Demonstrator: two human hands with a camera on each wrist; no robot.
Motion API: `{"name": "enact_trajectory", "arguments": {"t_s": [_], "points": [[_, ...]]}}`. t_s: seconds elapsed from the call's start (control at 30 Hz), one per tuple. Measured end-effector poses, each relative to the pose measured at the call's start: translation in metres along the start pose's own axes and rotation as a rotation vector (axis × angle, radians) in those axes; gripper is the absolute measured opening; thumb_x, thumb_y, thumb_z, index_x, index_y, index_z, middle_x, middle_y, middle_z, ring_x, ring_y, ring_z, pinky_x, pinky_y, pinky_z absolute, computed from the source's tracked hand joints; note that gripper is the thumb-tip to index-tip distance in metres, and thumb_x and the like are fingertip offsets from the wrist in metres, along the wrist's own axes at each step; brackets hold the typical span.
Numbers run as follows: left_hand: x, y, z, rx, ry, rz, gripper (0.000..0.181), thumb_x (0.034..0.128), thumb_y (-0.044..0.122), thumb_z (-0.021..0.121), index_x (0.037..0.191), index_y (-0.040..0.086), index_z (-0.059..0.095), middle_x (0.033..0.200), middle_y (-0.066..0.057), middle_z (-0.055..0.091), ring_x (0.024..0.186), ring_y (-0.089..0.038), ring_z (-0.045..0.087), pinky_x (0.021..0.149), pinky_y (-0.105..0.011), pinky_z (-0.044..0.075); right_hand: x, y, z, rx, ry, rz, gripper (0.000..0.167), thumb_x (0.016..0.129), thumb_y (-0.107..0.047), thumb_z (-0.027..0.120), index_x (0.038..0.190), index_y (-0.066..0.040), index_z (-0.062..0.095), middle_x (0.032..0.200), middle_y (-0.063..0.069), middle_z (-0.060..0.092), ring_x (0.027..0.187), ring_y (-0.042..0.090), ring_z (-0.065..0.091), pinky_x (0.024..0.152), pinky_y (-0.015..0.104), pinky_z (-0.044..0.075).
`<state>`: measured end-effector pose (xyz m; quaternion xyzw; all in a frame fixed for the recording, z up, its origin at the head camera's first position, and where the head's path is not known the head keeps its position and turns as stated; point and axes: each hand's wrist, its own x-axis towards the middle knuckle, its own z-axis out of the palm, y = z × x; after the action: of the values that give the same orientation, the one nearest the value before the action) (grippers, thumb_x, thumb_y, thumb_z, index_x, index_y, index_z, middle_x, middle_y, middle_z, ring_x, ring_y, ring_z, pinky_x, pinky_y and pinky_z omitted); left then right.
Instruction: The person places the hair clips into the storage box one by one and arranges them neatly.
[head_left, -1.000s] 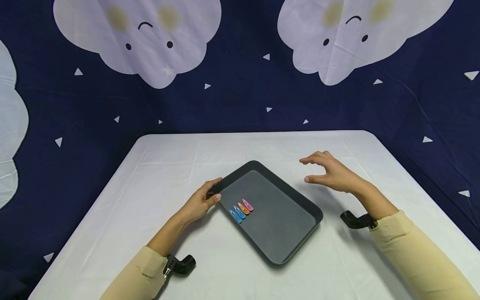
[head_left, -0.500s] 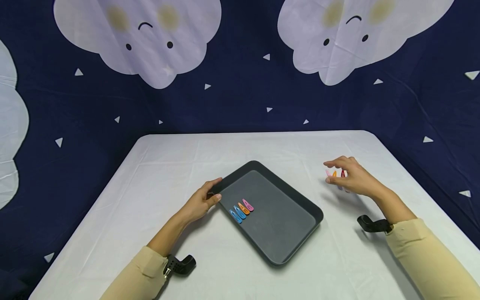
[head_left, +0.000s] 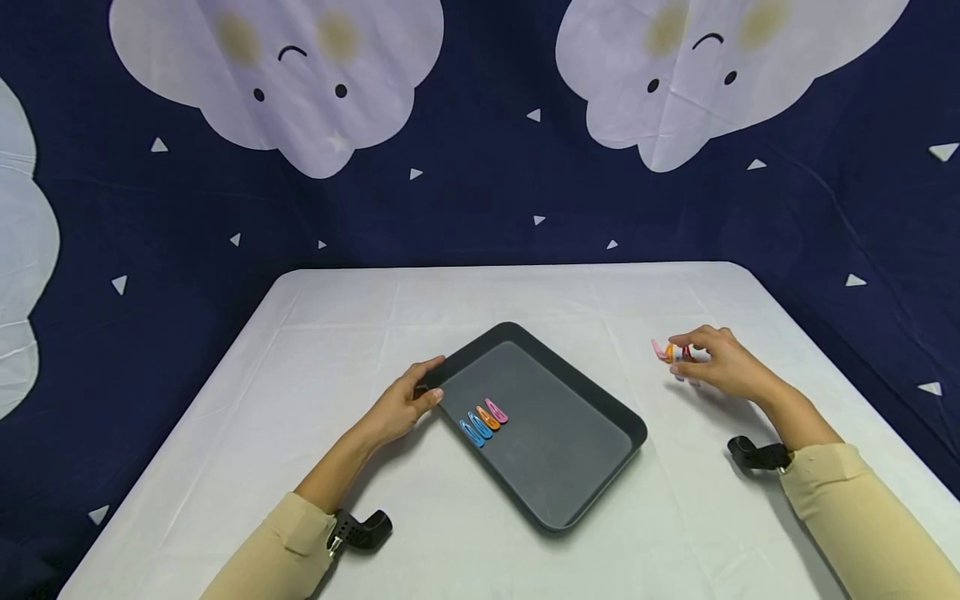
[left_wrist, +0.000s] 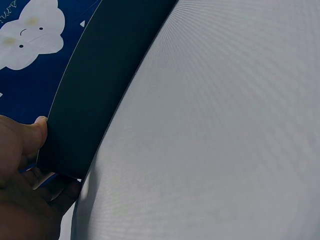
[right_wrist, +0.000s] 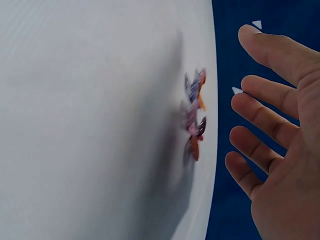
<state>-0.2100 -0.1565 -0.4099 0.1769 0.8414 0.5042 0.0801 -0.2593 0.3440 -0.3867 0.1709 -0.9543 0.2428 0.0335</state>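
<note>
Left hand (head_left: pixel 402 408) gripping a dark tray (head_left: pixel 558 467) at its left corner, four hair clips (head_left: pixel 481 425) in a row inside near the thumb, right hand (head_left: pixel 723 365) with thumb and fingers parted, near clustered clips (right_wrist: pixel 192 117) on a white table (head_left: pixel 337 321), navy cloud-patterned backdrop (head_left: pixel 480 204) behind.
</note>
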Motion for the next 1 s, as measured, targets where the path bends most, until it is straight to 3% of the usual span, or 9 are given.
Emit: {"name": "enact_trajectory", "arguments": {"t_s": [0.2,0.43,0.53,0.83,1.0], "points": [[0.0,0.005,0.001,0.007,0.0,-0.024,0.055,0.0977,0.013,0.05,0.148,0.007,0.029,0.142,-0.021,0.039,0.105,-0.027,0.052,0.08,-0.024,0.046,-0.003,0.007,0.002,-0.01,-0.021,0.021,0.048,0.083,-0.026,0.072,0.123,-0.001,0.06,0.113,0.02,0.058,0.101,0.031,0.039,0.079,0.035,0.031],[-0.008,0.033,-0.002,0.005,-0.011,-0.032,0.054,0.0971,0.007,0.049,0.146,-0.002,0.028,0.14,-0.027,0.039,0.105,-0.029,0.053,0.08,-0.023,0.045,-0.004,0.014,0.004,-0.037,-0.027,0.041,0.052,0.079,-0.027,0.075,0.12,0.001,0.061,0.112,0.02,0.058,0.097,0.029,0.038,0.077,0.034,0.029],[-0.011,0.038,-0.003,0.011,-0.013,-0.037,0.054,0.0972,0.007,0.049,0.146,-0.002,0.028,0.14,-0.027,0.039,0.105,-0.029,0.053,0.079,-0.022,0.045,-0.004,0.014,0.005,-0.048,-0.04,0.052,0.054,0.078,-0.029,0.076,0.121,0.001,0.061,0.113,0.021,0.057,0.097,0.029,0.037,0.077,0.034,0.029],[-0.011,0.039,-0.003,0.012,-0.008,-0.031,0.054,0.0971,0.008,0.049,0.146,-0.001,0.029,0.138,-0.027,0.041,0.103,-0.028,0.052,0.079,-0.024,0.045,-0.002,0.017,0.008,-0.061,-0.044,0.052,0.053,0.076,-0.026,0.077,0.119,0.002,0.062,0.109,0.022,0.057,0.096,0.032,0.039,0.074,0.034,0.028],[-0.008,0.03,-0.001,0.019,-0.003,-0.027,0.054,0.097,0.007,0.049,0.146,-0.001,0.029,0.139,-0.027,0.04,0.106,-0.03,0.052,0.082,-0.025,0.045,-0.002,0.02,0.01,-0.069,-0.041,0.047,0.053,0.075,-0.027,0.078,0.118,0.001,0.063,0.109,0.022,0.057,0.096,0.033,0.039,0.074,0.034,0.028]]}}
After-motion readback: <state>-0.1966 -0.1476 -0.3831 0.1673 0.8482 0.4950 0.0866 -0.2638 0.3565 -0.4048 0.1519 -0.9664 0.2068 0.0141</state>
